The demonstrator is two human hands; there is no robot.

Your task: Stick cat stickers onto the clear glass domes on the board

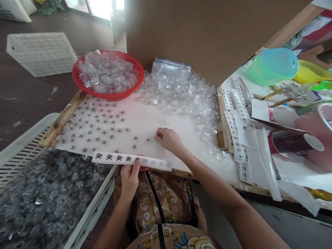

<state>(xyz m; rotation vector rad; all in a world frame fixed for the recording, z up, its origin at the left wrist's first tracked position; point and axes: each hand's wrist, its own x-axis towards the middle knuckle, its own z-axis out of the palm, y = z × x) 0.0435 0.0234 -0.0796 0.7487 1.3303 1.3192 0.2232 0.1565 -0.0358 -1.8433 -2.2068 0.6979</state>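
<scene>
My left hand (130, 178) grips a white strip of stickers (153, 164) near its middle, thumb on top, at the table's front edge. Small dark cartoon prints show on its left part; pale blank marks show on its right part. Over the white tabletop (145, 116), my right hand (168, 139) is closed, its fingertips pressed together close to the surface. Whatever may be in them is hidden. Just left of those fingertips lies a clear disc with a printed sticker (147, 140). Several more stickered clear discs (104, 121) spread in loose rows across the left side.
A red basin (109, 96) heaped with clear plastic pieces stands at the back left. Loose clear discs (192, 100) pile up before a cardboard box (207, 34). A white crate (95, 199) of clear pieces sits lower left. Sticker sheets (234, 135) and a mug (293, 142) lie right.
</scene>
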